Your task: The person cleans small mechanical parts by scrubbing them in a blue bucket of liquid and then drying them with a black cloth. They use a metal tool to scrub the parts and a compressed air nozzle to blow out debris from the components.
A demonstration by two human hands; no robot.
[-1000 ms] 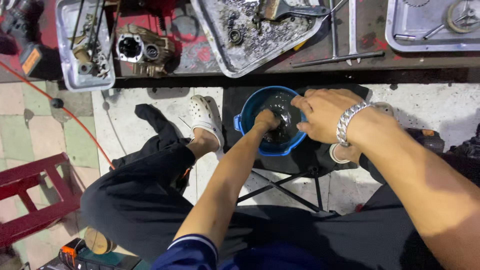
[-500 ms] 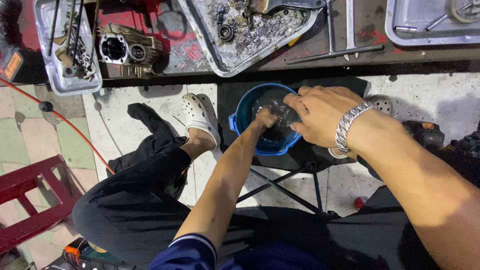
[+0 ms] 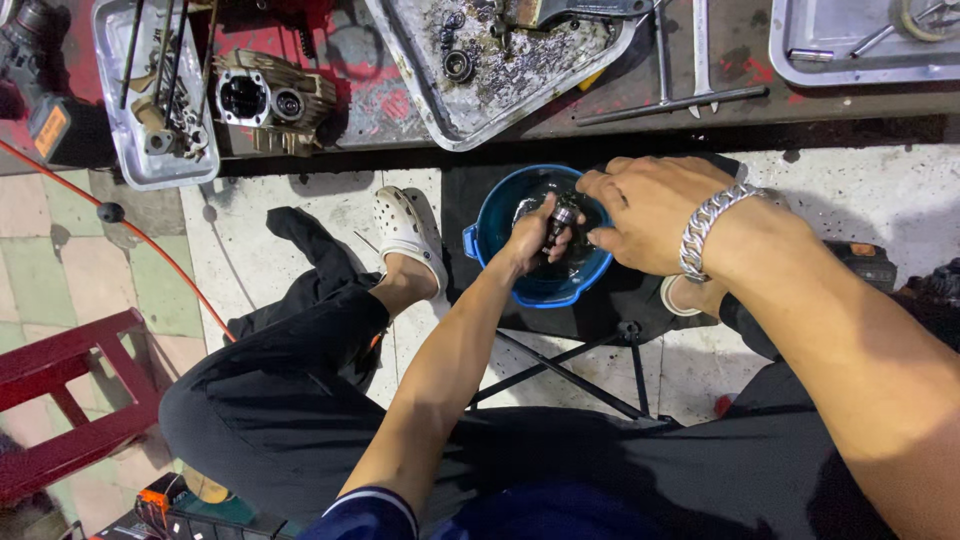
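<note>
Closest to the camera are the person's black trousers [image 3: 300, 400] and two bare arms reaching forward and down. A black folding stand [image 3: 590, 375] sits between the knees, with its thin legs crossed on the pale floor.

The left hand [image 3: 535, 238] is over the blue bowl [image 3: 490, 225] and its fingers are closed around a small metal part [image 3: 562, 218] (it looks like a short round piece, wet and shiny). The part is held just above the dark liquid inside the bowl. The right hand [image 3: 650, 210] rests at the right side of the bowl, with its fingers curled down over the rim and close to the part. I cannot tell if the right hand is gripping anything. A chunky silver bracelet [image 3: 705, 230] sits on the right wrist.

Left of the bowl, a foot in a white clog [image 3: 405, 235] stands on the floor. A red stool [image 3: 60, 400] is off to the left side, and an orange cable [image 3: 150, 245] runs over the tiles.

Farther away is a low dark bench. On it lie a dirty metal tray [image 3: 470, 105], an engine cylinder [image 3: 265, 100], a smaller tray of tools [image 3: 150, 165], and a long T-shaped wrench [image 3: 670, 102].
</note>
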